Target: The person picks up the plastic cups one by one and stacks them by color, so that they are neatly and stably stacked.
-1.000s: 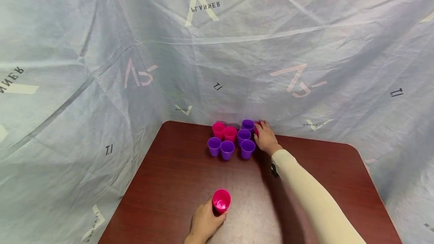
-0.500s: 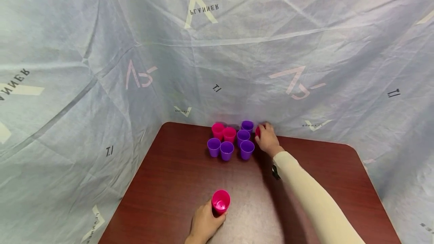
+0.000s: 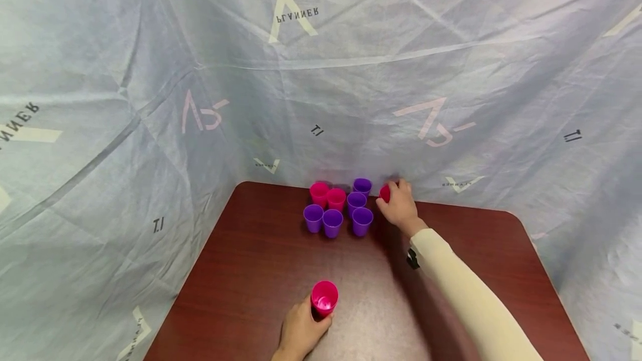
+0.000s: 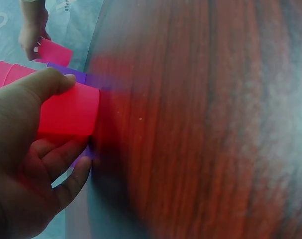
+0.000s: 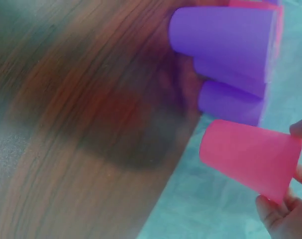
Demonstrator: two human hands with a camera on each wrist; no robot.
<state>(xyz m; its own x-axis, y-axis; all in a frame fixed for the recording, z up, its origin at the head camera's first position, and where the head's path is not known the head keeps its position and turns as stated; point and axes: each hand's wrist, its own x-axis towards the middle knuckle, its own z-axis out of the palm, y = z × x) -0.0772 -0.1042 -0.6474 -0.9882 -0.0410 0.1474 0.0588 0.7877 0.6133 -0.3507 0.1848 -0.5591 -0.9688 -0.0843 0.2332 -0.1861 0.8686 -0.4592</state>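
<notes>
Near the front of the table, my left hand holds a pink cup, thumb on one side and fingers on the other. Extra rim lines above that cup in the left wrist view look like nested cups. At the back, my right hand grips another pink cup near its rim, with fingertips round it. This cup appears raised off the table, just right of the purple cups. Three purple cups form a column beside it. Two pink cups and two more purple cups stand upright to their left.
The brown wooden table has its back edge close to a grey printed sheet, which also hangs along the left side. A dark band is at the right wrist, below the cream sleeve.
My right hand has shifted slightly right and lifted its pink cup, widening the gap to the purple cups. The left hand still holds its cup in nearly the same place.
</notes>
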